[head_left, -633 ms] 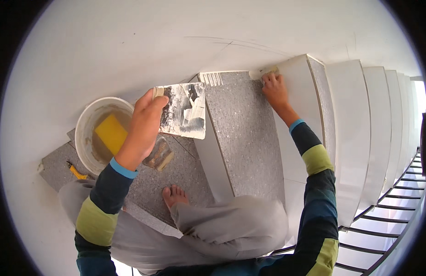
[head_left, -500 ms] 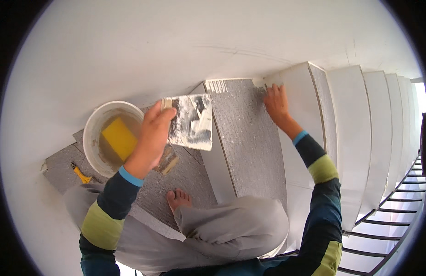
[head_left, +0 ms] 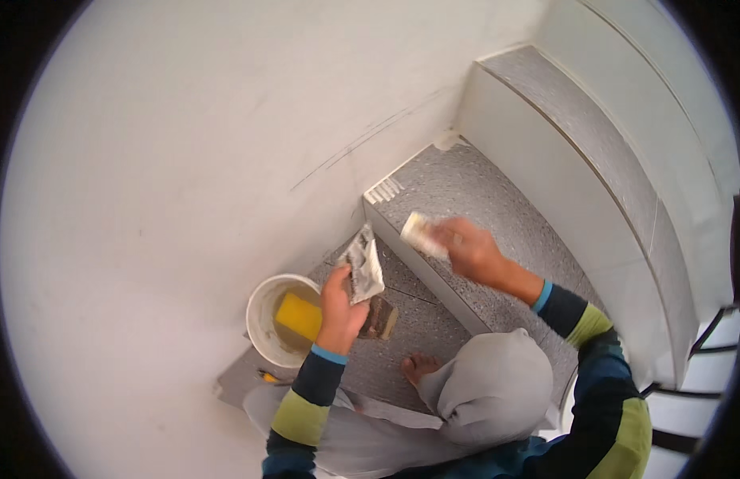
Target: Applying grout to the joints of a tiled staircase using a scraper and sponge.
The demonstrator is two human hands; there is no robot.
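My left hand (head_left: 342,315) grips a flat square board (head_left: 364,267) smeared with white and grey paste, now tilted so that its face is seen at a slant. It is held above the lower step, beside a bucket. Blurred by motion, my right hand (head_left: 475,252) is closed on a small pale spreader (head_left: 418,231) over the grey speckled tread (head_left: 497,191). The spreader's flat end points left toward the board, with a gap between them. Ridged white paste (head_left: 383,190) lies on the tread's left corner, and more white paste (head_left: 449,141) sits in its far corner by the wall.
A white bucket (head_left: 255,323) of murky water stands at the left with a yellow sponge (head_left: 298,316) in it. Beside it lie a brown block (head_left: 378,318) and a yellow-handled tool (head_left: 267,376). Steps with white risers (head_left: 561,176) climb right, near a black railing (head_left: 675,441).
The view has turned and shifted. My right hand has come away from the tread's far corner toward the board, bringing the spreader into sight. My left hand has tilted the board.
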